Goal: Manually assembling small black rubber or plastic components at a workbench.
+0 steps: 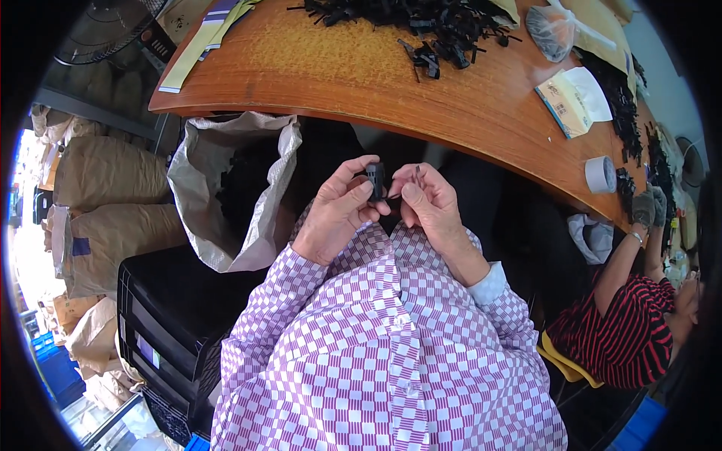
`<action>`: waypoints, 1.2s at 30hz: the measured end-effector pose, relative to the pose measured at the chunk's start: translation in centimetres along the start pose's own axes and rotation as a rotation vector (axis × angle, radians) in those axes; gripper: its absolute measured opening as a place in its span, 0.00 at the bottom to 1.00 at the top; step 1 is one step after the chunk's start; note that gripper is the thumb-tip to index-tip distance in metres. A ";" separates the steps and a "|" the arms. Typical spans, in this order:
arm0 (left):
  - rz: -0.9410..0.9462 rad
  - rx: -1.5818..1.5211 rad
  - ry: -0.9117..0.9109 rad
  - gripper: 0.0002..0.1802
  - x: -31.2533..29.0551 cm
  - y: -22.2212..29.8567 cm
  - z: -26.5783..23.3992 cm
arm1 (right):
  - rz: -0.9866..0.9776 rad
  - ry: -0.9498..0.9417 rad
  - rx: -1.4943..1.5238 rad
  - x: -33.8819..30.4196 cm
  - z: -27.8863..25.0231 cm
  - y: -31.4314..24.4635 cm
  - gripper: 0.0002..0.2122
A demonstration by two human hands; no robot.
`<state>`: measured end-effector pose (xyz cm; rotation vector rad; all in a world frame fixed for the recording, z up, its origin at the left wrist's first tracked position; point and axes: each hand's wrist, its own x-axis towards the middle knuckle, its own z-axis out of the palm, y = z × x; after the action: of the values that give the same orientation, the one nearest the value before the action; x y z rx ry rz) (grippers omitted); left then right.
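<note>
The left hand [336,213] pinches a small black part [375,180] near the table [316,68]; the right hand [430,203] touches it, fingers curled close together

The small part [375,179] pinched between the fingers [359,192] is black, like the heap of plastic pieces [421,22] on the orange-brown wood-grain tabletop [338,75]. The sleeves [301,301] carry a purple-and-white check. The open sack [226,188] is pale grey-beige, the crate [162,316] black, the tape roll [600,174] white. A co-worker's shirt [624,331] is red with black stripes, the gloves [648,204] grey.
</note>
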<state>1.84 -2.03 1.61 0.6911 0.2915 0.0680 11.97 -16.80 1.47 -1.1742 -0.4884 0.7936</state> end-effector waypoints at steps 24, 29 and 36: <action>0.203 0.969 0.027 0.19 0.3 -2.2 2.2 | 0.006 0.034 -0.289 -0.1 -0.8 1.1 0.08; 0.187 0.888 0.067 0.16 0.2 -1.2 1.9 | -0.029 0.001 -0.409 -0.6 -0.5 0.4 0.10; 0.233 0.938 0.049 0.16 0.3 -1.4 0.8 | -0.004 -0.085 -0.599 -0.3 0.3 0.3 0.11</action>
<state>2.26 -3.57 1.17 1.6564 0.2829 0.1746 11.53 -16.79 1.32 -1.6924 -0.8351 0.7147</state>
